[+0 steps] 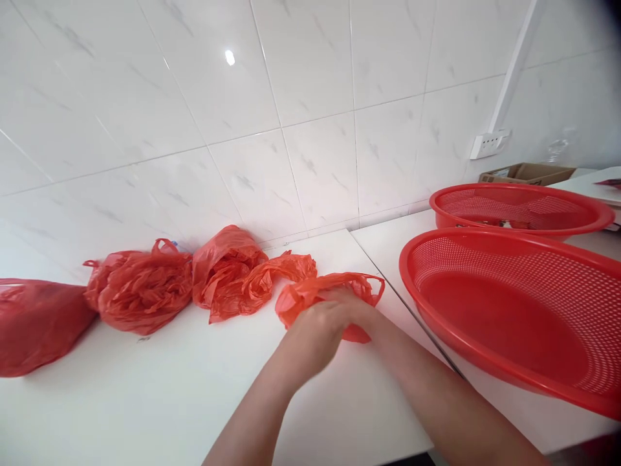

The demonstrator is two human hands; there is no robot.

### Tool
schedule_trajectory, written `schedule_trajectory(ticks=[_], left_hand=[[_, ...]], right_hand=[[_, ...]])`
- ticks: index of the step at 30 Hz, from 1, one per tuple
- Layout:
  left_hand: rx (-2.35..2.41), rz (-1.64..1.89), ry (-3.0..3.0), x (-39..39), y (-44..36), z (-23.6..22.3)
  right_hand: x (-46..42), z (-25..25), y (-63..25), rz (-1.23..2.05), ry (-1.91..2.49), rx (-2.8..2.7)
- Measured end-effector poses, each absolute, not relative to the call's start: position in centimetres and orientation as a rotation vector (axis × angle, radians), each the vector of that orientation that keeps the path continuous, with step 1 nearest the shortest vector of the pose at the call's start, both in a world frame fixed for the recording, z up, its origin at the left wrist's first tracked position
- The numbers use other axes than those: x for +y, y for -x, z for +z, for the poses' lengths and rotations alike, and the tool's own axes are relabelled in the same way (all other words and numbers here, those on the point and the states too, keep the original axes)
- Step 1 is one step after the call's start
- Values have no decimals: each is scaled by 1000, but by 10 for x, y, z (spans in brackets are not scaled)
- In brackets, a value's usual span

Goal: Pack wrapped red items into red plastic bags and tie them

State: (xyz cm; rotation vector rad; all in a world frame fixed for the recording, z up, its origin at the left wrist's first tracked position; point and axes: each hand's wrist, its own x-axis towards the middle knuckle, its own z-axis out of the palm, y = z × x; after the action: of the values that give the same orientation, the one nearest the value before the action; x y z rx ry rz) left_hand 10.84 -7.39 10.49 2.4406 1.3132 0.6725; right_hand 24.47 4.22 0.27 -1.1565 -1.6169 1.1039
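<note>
A small red plastic bag [303, 294] lies on the white table under both hands, its loop handle standing out to the right. My left hand [315, 330] is closed at the bag's near side, its fingers bent around the thin plastic. My right hand [345, 299] reaches into the bag's mouth, and plastic and the left hand hide its fingers. What is inside the bag cannot be seen. Just left of it lies a crumpled red bag [233, 275], with loose plastic trailing toward my hands.
Farther left along the wall sit a bunched red bag [138, 291] and a fuller red bag [41, 330]. A large red basket [499, 317] stands right of the table seam, another red basket [521, 226] behind it. Beyond are a cardboard box [528, 173] and a wall socket [489, 144].
</note>
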Motion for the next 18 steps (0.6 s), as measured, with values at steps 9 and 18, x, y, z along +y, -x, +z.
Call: schedule_trajectory(ticks=[9,18], left_hand=[[1788,256,-2396,14,-37,65],[1454,495,-2697,4,-84,79]], right_hand=[[59,12,-278,1018,1365,-1682],[59,22,-289,980,1336,-1719]])
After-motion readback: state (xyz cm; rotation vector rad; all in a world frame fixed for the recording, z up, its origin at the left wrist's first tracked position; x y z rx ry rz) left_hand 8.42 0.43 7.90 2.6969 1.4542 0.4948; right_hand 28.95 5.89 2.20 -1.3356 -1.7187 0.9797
